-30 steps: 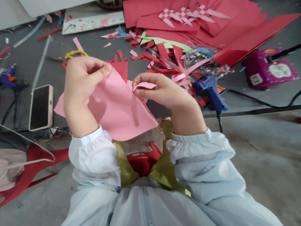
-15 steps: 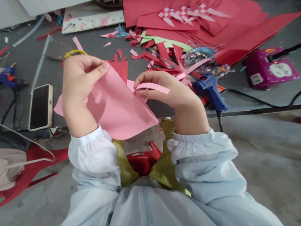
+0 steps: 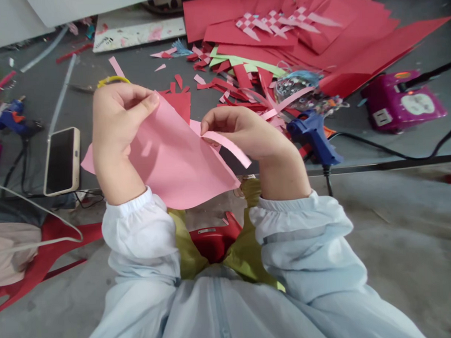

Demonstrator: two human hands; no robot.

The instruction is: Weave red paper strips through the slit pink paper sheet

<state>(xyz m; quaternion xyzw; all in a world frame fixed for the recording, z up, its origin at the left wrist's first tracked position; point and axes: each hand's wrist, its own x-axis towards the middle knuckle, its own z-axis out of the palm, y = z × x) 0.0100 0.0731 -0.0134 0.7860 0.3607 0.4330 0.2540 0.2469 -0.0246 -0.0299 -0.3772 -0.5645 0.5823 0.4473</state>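
My left hand point(image 3: 115, 128) is closed on the upper corner of the pink paper sheet point(image 3: 177, 165), thumb pressed flat on its face with the fingers curled behind. My right hand point(image 3: 246, 136) pinches one end of a narrow pink paper strip point(image 3: 228, 146) between thumb and forefinger, right at the sheet's far edge. The rest of the strip hangs free, down and to the right. The sheet is held up off the bench point(image 3: 140, 68), above my lap. I cannot tell whether the strip is joined to the sheet or only touches it, because the fingers cover that spot.

To work this well, I judge the pinch should stay close to the sheet's edge, with the left thumb holding the paper taut so it does not buckle. The loose tail should also hang clear of the fold.

Just beyond the right hand lies a blue glue gun point(image 3: 315, 136), its cord point(image 3: 376, 154) trailing along the bench edge, with a heap of red and pink paper scraps point(image 3: 241, 84) beside it. A phone point(image 3: 61, 160) sits left of my left wrist, and yellow-handled scissors point(image 3: 113, 80) lie just behind that hand. Large red paper sheets point(image 3: 354, 46) cover the far bench. The gun's nozzle and cord are the nearest things a swinging strip could snag on.
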